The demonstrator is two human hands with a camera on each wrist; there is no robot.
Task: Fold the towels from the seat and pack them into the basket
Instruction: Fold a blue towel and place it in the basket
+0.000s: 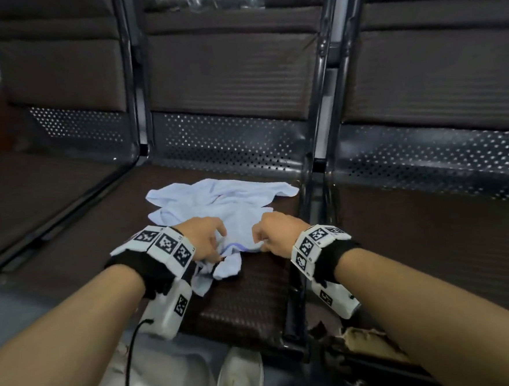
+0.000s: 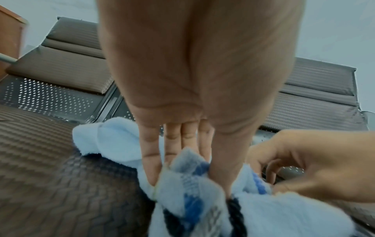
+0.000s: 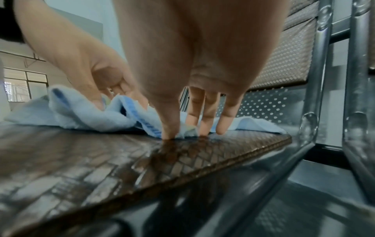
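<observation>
A light blue towel point(image 1: 217, 201) with a blue stripe lies crumpled on the brown woven middle seat point(image 1: 248, 298). My left hand point(image 1: 218, 246) pinches its near edge between thumb and fingers; the left wrist view shows the striped hem point(image 2: 202, 200) bunched in that hand point(image 2: 188, 181). My right hand point(image 1: 259, 242) is a little to the right and pinches a corner of the same towel point(image 3: 91, 117) between thumb and forefinger point(image 3: 180, 131), down on the seat point(image 3: 121, 160). Its other fingers hang straight. No basket is plainly in view.
Metal frame posts point(image 1: 318, 128) stand between the seats, close to the right of my right hand. Similar brown seats lie on both sides. A white shoe point(image 1: 242, 374) is on the floor below. A torn brown thing point(image 1: 369, 338) shows under my right forearm.
</observation>
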